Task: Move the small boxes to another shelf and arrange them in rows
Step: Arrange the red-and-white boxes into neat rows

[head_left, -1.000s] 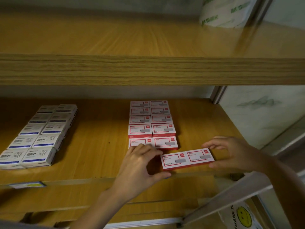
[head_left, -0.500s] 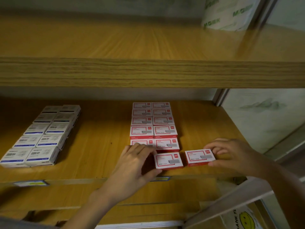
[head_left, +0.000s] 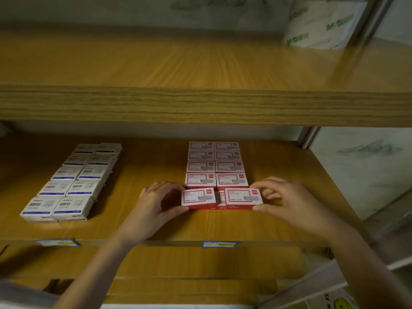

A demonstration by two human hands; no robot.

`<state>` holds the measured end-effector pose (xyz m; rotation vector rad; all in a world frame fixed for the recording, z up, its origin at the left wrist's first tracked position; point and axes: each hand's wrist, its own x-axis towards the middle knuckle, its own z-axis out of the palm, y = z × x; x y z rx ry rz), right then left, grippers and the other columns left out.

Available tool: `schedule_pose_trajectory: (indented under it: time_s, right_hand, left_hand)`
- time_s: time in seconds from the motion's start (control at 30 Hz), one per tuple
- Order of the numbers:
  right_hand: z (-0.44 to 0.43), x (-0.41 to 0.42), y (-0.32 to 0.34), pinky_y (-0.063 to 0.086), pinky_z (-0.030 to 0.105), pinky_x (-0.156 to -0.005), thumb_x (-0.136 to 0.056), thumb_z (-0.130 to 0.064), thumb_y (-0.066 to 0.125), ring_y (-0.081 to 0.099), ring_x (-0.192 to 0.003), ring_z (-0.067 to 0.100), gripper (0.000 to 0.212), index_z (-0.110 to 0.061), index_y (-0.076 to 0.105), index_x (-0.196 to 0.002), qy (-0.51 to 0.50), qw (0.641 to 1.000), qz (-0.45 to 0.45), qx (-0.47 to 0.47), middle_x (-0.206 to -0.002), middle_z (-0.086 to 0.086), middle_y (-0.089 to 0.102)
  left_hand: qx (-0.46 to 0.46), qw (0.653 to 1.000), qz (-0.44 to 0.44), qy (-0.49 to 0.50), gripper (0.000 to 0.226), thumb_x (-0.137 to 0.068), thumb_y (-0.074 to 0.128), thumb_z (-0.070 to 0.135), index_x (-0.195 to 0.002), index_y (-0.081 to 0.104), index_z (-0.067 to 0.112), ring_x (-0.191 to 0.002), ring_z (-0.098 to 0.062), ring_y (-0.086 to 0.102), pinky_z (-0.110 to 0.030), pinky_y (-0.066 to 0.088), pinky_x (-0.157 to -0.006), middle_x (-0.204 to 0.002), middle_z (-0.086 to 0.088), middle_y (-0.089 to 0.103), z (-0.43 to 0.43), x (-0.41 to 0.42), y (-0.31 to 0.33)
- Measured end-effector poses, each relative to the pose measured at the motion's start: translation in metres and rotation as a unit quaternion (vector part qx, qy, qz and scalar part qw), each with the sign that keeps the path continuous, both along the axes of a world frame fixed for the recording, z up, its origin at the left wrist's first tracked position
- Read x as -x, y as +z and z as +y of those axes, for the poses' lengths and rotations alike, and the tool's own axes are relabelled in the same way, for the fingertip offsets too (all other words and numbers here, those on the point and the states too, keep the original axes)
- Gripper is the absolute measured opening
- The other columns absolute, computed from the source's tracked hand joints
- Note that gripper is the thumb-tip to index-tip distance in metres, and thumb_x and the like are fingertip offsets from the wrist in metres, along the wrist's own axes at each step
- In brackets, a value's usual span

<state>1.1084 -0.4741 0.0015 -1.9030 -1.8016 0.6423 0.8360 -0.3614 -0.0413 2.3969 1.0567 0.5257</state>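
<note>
Two columns of small red-and-white boxes point(head_left: 215, 166) lie in rows in the middle of the lower wooden shelf point(head_left: 156, 228). At the front of this block, my left hand point(head_left: 156, 204) pinches one red box point(head_left: 198, 197) by its left end, thumb at the front. My right hand point(head_left: 287, 204) pinches a second red box point(head_left: 244, 197) by its right end. Both held boxes sit over the front row, and a strip of a lower box point(head_left: 221, 198) shows in the gap between them.
A block of white-and-blue boxes point(head_left: 71, 184) lies in two columns on the shelf's left. The upper shelf point(head_left: 200, 105) overhangs the work area, with a white bag point(head_left: 321, 25) at its far right. Blue price labels point(head_left: 219, 244) sit on the shelf's front edge.
The two red boxes were together near the shelf's front edge. Each hand took one, and both boxes have moved back and up over the front row of the red block.
</note>
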Motion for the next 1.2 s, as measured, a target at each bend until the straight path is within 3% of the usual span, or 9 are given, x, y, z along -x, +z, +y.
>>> schedule_pose_trajectory:
  time_s: [0.2, 0.4, 0.73, 0.87, 1.03, 1.13, 1.2]
  right_hand:
    - [0.01, 0.013, -0.013, 0.048, 0.019, -0.084, -0.075, -0.028, 0.071, 0.055, -0.094, 0.001, 0.051, -0.028, 0.052, -0.122, -0.037, 0.999, -0.001, -0.006, -0.113, -0.013, 0.057]
    - [0.008, 0.023, -0.023, 0.051, 0.019, -0.078, -0.068, -0.027, 0.076, 0.058, -0.085, 0.002, 0.051, -0.025, 0.058, -0.115, -0.113, 0.992, 0.023, -0.056, -0.105, -0.012, 0.061]
    - [0.007, 0.031, -0.023, 0.054, 0.023, -0.076, -0.068, -0.024, 0.076, 0.059, -0.082, 0.003, 0.048, -0.023, 0.061, -0.114, -0.162, 0.984, 0.038, -0.067, -0.101, -0.009, 0.065]
    - [0.004, 0.037, -0.027, 0.055, 0.025, -0.077, -0.069, -0.023, 0.076, 0.061, -0.081, 0.004, 0.05, -0.022, 0.059, -0.116, -0.183, 0.979, 0.056, -0.069, -0.103, -0.007, 0.066]
    - [0.003, 0.041, -0.026, 0.049, 0.03, -0.087, -0.072, -0.051, 0.061, 0.052, -0.101, 0.008, 0.059, -0.027, 0.048, -0.125, -0.189, 0.977, 0.086, -0.051, -0.119, -0.007, 0.055]
    - [0.007, 0.05, -0.019, 0.039, 0.023, -0.096, -0.08, -0.058, 0.038, 0.04, -0.122, 0.009, 0.067, -0.029, 0.029, -0.139, -0.241, 0.932, 0.269, -0.027, -0.14, -0.006, 0.038]
    - [0.015, 0.056, -0.021, 0.027, 0.033, -0.106, -0.082, -0.062, 0.027, 0.036, -0.129, 0.013, 0.067, -0.033, 0.021, -0.142, -0.269, 0.888, 0.373, -0.015, -0.143, -0.007, 0.036]
  left_hand:
    - [0.04, 0.995, -0.068, 0.053, 0.049, -0.068, 0.063, 0.05, -0.112, 0.057, 0.032, -0.098, -0.007, 0.056, -0.032, 0.051, -0.083, -0.105, 0.011, 0.061, -0.001, -0.002, -0.006]
    - [0.042, 0.99, -0.109, 0.079, 0.042, -0.07, 0.073, 0.033, -0.11, 0.061, 0.028, -0.082, -0.004, 0.057, -0.01, 0.044, -0.064, -0.093, 0.016, 0.061, -0.009, -0.005, -0.007]
    - [0.074, 0.983, -0.146, 0.084, 0.043, -0.071, 0.072, 0.029, -0.113, 0.062, 0.023, -0.077, -0.005, 0.057, -0.009, 0.043, -0.061, -0.094, 0.013, 0.063, -0.009, -0.008, -0.011]
    - [0.068, 0.981, -0.156, 0.091, 0.043, -0.072, 0.07, 0.03, -0.113, 0.06, 0.026, -0.085, 0.002, 0.054, -0.007, 0.043, -0.066, -0.098, 0.021, 0.057, -0.015, -0.012, -0.011]
    - [0.113, 0.967, -0.195, 0.117, 0.059, -0.064, 0.063, 0.067, -0.113, 0.053, 0.034, -0.097, -0.009, 0.052, -0.018, 0.042, -0.072, -0.107, 0.016, 0.052, -0.018, -0.015, -0.011]
    - [0.281, 0.899, -0.297, 0.159, 0.07, -0.067, 0.058, 0.064, -0.129, 0.042, 0.036, -0.119, -0.012, 0.045, -0.029, 0.04, -0.096, -0.13, 0.009, 0.047, -0.019, -0.024, -0.003]
    - [0.353, 0.858, -0.34, 0.151, 0.083, -0.065, 0.053, 0.07, -0.138, 0.03, 0.037, -0.131, -0.013, 0.034, -0.041, 0.026, -0.111, -0.144, 0.009, 0.036, -0.017, -0.033, 0.004]
